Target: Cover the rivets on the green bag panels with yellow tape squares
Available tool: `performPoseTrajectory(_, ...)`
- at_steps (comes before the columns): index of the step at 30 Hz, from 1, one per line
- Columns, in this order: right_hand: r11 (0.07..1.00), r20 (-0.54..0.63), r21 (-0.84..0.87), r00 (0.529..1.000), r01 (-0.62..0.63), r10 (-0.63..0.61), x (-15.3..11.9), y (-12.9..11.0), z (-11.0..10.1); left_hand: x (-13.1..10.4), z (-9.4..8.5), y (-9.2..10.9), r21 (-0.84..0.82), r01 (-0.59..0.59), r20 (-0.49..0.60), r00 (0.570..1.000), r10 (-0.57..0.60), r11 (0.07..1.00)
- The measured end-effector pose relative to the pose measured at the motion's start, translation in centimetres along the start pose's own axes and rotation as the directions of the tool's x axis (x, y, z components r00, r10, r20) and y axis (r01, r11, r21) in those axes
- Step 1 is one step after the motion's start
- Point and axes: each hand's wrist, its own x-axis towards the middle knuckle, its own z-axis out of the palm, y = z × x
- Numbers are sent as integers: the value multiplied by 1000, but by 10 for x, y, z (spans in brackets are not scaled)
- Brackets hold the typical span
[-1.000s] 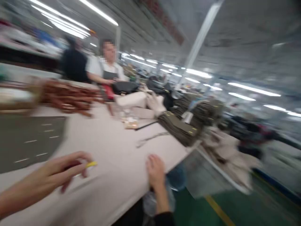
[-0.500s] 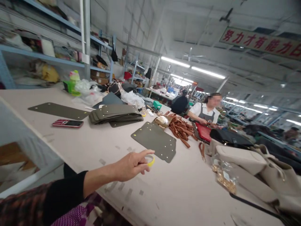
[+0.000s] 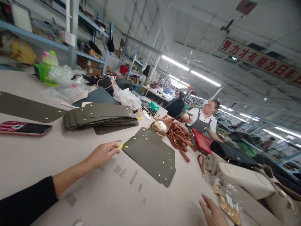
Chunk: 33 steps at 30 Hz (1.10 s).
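- Pinching yellow tape roll [image 3: 120, 145] at its edge, left hand [image 3: 101, 155], likely keeping the ring's middle free; roll just beside olive panel [image 3: 150, 157].
- Olive panel flat on table [image 3: 103, 194], probably for access; olive stack [image 3: 101, 114] nearby, likely within reach.
- Left hand back up, stretched forward.
- Right hand [image 3: 213, 211] released, fingers apart, near plastic bag [image 3: 229, 204], cut by frame.
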Motion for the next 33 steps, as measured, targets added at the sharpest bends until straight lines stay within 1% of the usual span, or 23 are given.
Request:
performPoseTrajectory(1, 995, 44, 63, 996, 77, -80, 19, -29, 12, 10, 2, -3, 30, 11, -34, 999, -10, 1000)
performPoseTrajectory(2, 987, 69, 100, 989, 122, -129, 39, -59, 23, 18, 4, -5, 54, 14, -60, 998, -10, 998)
performPoseTrajectory(4, 960, 97, 148, 962, 239, -255, 78, -118, 47, 29, 8, -9, 89, 0, -91, 996, 8, 996)
performPoseTrajectory(5, 954, 115, 134, 952, 267, -283, 97, -145, 60, 32, 10, -11, 100, -13, -108, 994, 24, 995)
performPoseTrajectory(6, 955, 119, 121, 951, 272, -286, 115, -168, 72, 35, 12, -13, 110, -34, -128, 991, 48, 993)
performPoseTrajectory(8, 957, 144, 98, 947, 274, -287, 146, -203, 99, 38, 17, -19, 123, -96, -162, 980, 115, 988)
performPoseTrajectory(10, 959, 181, 70, 941, 276, -284, 169, -225, 126, 41, 21, -27, 127, -168, -170, 967, 188, 978)
performPoseTrajectory(12, 961, 215, 35, 937, 274, -275, 183, -239, 149, 43, 24, -34, 124, -216, -168, 957, 235, 968)
performPoseTrajectory(14, 966, 236, -6, 939, 260, -251, 187, -247, 166, 45, 26, -38, 131, -233, -171, 952, 254, 964)
performPoseTrajectory(17, 969, 244, -63, 945, 240, -218, 184, -254, 177, 45, 26, -40, 164, -254, -168, 945, 281, 953)
performPoseTrajectory(21, 965, 247, -103, 946, 240, -209, 177, -260, 175, 42, 26, -39, 184, -303, -171, 927, 334, 935)
performPoseTrajectory(24, 963, 247, -126, 948, 239, -203, 168, -264, 171, 40, 25, -38, 171, -317, -166, 924, 345, 933)
performPoseTrajectory(29, 958, 241, -149, 949, 244, -204, 139, -267, 161, 37, 19, -32, 148, -273, -128, 948, 292, 951)
performPoseTrajectory(31, 958, 245, -145, 947, 249, -209, 125, -268, 157, 34, 15, -28, 144, -281, -124, 946, 299, 949)
performPoseTrajectory(33, 960, 251, -131, 945, 247, -208, 112, -269, 152, 31, 12, -23, 129, -314, -108, 938, 328, 941)
